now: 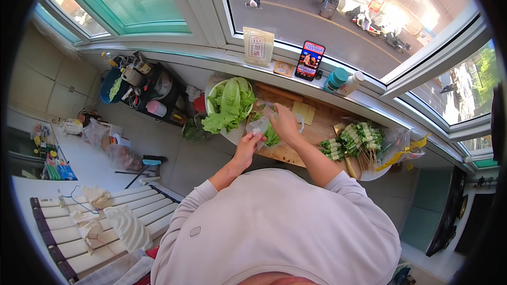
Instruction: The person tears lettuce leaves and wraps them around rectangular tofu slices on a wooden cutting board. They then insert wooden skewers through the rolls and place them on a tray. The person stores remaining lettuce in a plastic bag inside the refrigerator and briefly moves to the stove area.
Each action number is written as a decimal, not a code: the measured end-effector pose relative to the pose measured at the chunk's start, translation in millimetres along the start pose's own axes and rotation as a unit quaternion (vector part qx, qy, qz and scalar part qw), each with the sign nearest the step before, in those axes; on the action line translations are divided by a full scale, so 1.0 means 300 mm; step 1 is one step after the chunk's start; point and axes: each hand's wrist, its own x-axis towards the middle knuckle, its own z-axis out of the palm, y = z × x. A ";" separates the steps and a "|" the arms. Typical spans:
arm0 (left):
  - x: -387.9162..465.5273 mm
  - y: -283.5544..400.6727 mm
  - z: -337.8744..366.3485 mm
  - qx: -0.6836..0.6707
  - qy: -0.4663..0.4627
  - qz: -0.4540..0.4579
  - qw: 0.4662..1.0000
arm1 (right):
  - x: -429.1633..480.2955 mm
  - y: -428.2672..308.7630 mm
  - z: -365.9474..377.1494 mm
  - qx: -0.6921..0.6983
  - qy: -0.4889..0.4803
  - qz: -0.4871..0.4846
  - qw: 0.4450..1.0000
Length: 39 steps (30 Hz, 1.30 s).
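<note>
My left hand [246, 149] pinches the gathered edge of a clear plastic bag [256, 127] over a wooden cutting board [313, 138]. Green leaf pieces [271, 137] show inside or through the bag. Just right of it, my right hand [286, 124] is bent down at the bag, its fingertips partly hidden, so its grip is unclear. Beyond it lie pale yellow flat sheets [303, 112]. To the left, large lettuce heads [231, 101] fill a light round bowl. Bundled green-leaf skewers [361, 136] rest at the board's right end, beside a knife handle [351, 167].
On the windowsill stand a phone [310, 60] with a lit screen, a printed packet [258, 46], a teal-lidded jar [336, 80] and a white bottle [352, 83]. A crowded black shelf [158, 95] is at left. A plastic bag with yellow parts [404, 150] lies right of the skewers.
</note>
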 end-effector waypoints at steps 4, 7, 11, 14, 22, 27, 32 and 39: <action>-0.009 -0.020 -0.040 -0.045 -0.033 -0.011 0.998 | 0.317 -0.207 0.169 -0.048 -0.026 -0.006 0.998; -0.012 -0.044 -0.049 -0.055 -0.056 -0.023 0.997 | 0.453 -0.306 0.351 -0.092 -0.019 0.137 0.986; -0.010 -0.055 -0.081 -0.070 -0.049 -0.019 0.996 | 0.481 -0.355 0.522 -0.167 0.043 0.191 0.966; -0.001 -0.044 -0.112 -0.062 -0.046 -0.024 0.997 | 0.465 -0.324 0.585 -0.200 0.086 0.139 0.966; 0.025 -0.064 -0.126 -0.058 -0.039 -0.023 0.997 | 0.557 -0.290 0.633 -0.177 0.143 0.160 0.960; 0.049 -0.083 -0.140 -0.038 -0.025 -0.077 0.996 | 0.513 -0.343 0.609 -0.165 0.109 0.113 0.974; 0.046 -0.094 -0.115 -0.053 0.006 -0.070 0.996 | 0.512 -0.343 0.616 -0.173 0.043 0.134 0.975; 0.039 -0.014 -0.105 0.036 -0.046 -0.073 0.996 | 0.515 -0.387 0.465 -0.013 0.124 0.012 0.992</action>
